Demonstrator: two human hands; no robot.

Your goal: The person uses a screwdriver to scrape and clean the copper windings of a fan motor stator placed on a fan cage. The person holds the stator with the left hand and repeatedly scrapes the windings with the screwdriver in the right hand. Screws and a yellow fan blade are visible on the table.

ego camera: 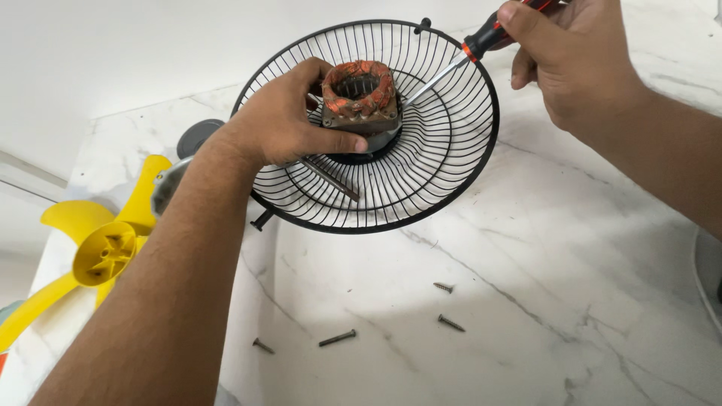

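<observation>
A black wire fan guard [444, 165] lies on the white marble table [526, 301]. At its centre sits a fan motor with copper windings [362, 94]. My left hand [282, 120] grips the motor and the guard's hub from the left. My right hand [564, 53] holds a screwdriver with a black and red handle [489, 34]; its metal shaft slants down to the right side of the motor. A metal rod [331, 179] pokes out below my left hand across the wires.
Several loose screws [337, 338] lie on the marble near the front. A yellow fan blade [105, 248] rests at the left edge, with a grey round part [197, 135] behind my left wrist. A white wall stands behind the table.
</observation>
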